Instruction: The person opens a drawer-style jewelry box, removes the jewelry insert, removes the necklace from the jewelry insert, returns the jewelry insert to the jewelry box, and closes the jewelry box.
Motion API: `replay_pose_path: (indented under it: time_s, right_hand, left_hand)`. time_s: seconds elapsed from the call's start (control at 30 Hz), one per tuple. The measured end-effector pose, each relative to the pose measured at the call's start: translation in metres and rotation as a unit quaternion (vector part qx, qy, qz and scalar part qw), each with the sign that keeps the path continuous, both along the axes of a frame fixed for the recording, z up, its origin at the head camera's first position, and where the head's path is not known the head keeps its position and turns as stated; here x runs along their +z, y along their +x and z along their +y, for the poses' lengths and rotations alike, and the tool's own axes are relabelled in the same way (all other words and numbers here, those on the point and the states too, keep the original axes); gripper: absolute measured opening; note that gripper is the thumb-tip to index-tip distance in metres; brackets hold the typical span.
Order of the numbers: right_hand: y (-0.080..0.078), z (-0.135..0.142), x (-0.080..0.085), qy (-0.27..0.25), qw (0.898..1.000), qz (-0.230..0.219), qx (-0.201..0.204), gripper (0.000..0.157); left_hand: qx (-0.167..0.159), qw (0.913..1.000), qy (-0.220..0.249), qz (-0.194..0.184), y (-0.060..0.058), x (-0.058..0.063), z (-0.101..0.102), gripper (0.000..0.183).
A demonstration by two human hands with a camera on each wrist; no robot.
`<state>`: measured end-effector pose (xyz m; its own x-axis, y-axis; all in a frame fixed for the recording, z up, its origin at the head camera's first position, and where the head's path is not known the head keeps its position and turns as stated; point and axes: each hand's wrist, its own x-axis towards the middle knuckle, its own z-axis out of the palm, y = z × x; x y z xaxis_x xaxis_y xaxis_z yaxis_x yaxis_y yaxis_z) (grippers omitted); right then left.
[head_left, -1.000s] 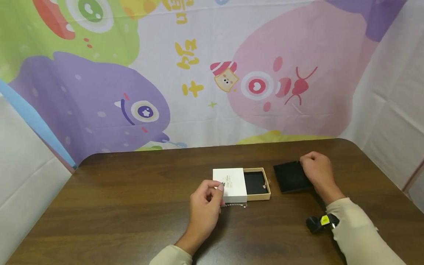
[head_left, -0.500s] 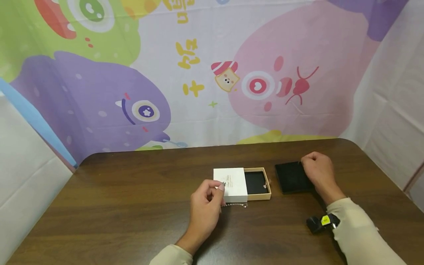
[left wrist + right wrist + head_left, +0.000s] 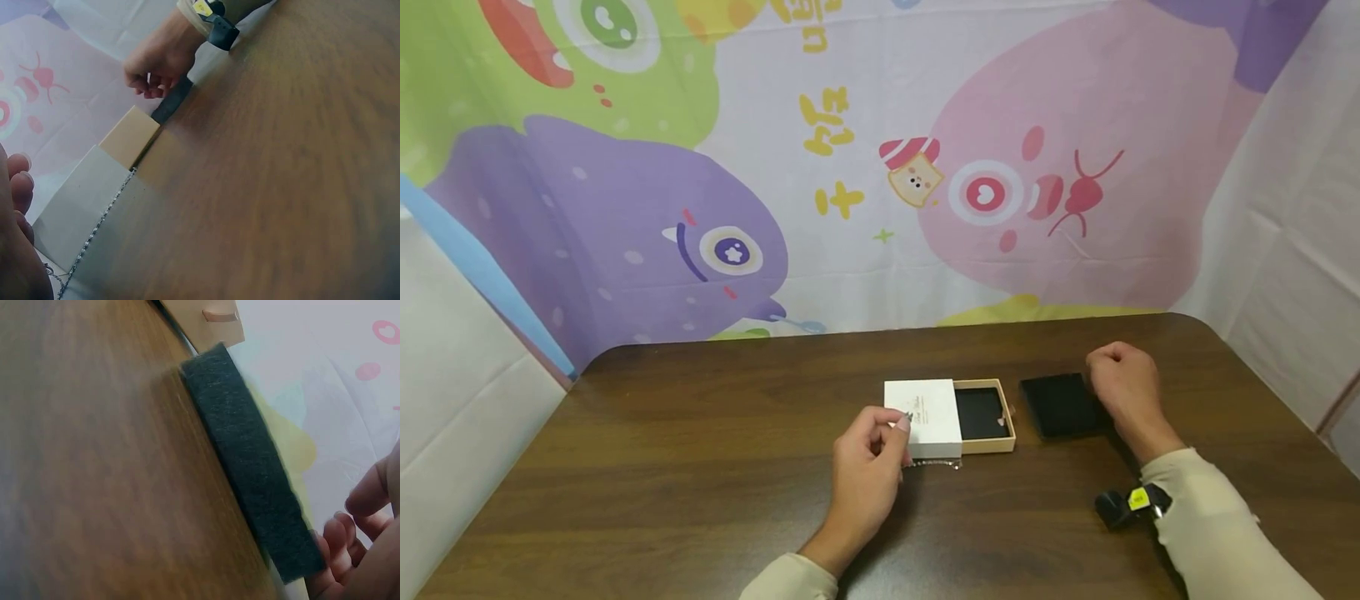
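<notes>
My left hand (image 3: 865, 462) pinches a silver jewellery chain (image 3: 101, 222) between thumb and forefinger; a small dark piece shows at the fingertips. Along the front of a white cardboard box sleeve (image 3: 928, 396) the chain trails across the tabletop. Out of the sleeve's right side sticks a tan drawer (image 3: 987, 447) with a black lining (image 3: 977, 408) and a small ribbon tab. A thick black foam pad (image 3: 1058, 407) lies just right of the drawer. My right hand (image 3: 1126, 387) is at the pad's right end, fingers loosely curled, with a gap between thumb and fingers.
All of this stands on a brown wooden table (image 3: 700, 417). Behind it hangs a cartoon-printed cloth (image 3: 850, 275), with pale cloth at both sides. A black device (image 3: 1120, 507) with a yellow label is worn on my right wrist.
My right hand has shifted slightly right, off the foam pad's top edge, and the pad's far edge has dropped lower. The left hand still holds the chain in the same spot.
</notes>
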<state>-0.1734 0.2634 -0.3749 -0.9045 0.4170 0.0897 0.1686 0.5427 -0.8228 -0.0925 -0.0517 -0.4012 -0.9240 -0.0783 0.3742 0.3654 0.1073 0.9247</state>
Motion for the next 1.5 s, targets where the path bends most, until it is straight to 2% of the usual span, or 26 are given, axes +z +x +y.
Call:
replay_pose_path:
  time_s: [0.13, 0.23, 0.37, 0.57, 0.87, 0.97, 1.07, 1.2, 1.33, 1.5]
  right_hand:
    - [0.001, 0.000, 0.000, -0.010, 1.000, -0.003, 0.000, 0.024]
    - [0.000, 0.000, -0.001, -0.041, 0.999, 0.002, 0.008, 0.019]
    - [-0.001, -0.002, -0.002, -0.100, 0.994, 0.033, 0.016, 0.011]
    - [-0.002, -0.006, -0.001, -0.145, 0.986, 0.078, 0.029, 0.010]
    - [-0.002, -0.008, -0.002, -0.152, 0.982, 0.094, 0.067, 0.012]
    - [-0.002, -0.008, -0.003, -0.148, 0.981, 0.094, 0.085, 0.013]
    - [-0.001, -0.009, -0.003, -0.148, 0.979, 0.095, 0.098, 0.013]
    - [-0.002, -0.010, -0.003, -0.149, 0.978, 0.098, 0.106, 0.012]
    - [-0.002, -0.010, -0.005, -0.146, 0.978, 0.097, 0.112, 0.014]
    - [-0.003, -0.009, -0.006, -0.145, 0.977, 0.098, 0.117, 0.014]
  left_hand:
    - [0.002, 1.0000, -0.003, -0.003, 0.000, 0.000, 0.000, 0.005]
    - [0.002, 1.0000, 0.000, -0.007, 0.001, 0.000, 0.000, 0.005]
    - [0.001, 1.0000, 0.008, -0.005, 0.002, 0.002, 0.001, 0.004]
    - [-0.003, 0.9999, 0.009, 0.011, 0.002, 0.005, 0.000, 0.004]
    - [-0.006, 0.9993, -0.006, 0.038, 0.002, 0.006, 0.000, 0.004]
    - [-0.009, 0.9979, -0.019, 0.062, 0.003, 0.007, 0.001, 0.004]
    - [-0.013, 0.9937, -0.034, 0.106, 0.003, 0.008, 0.002, 0.007]
    - [-0.023, 0.9843, -0.053, 0.167, 0.004, 0.011, 0.003, 0.010]
    - [-0.036, 0.9786, -0.057, 0.194, 0.003, 0.013, 0.003, 0.009]
    - [-0.039, 0.9645, -0.089, 0.245, -0.003, 0.017, -0.001, 0.011]
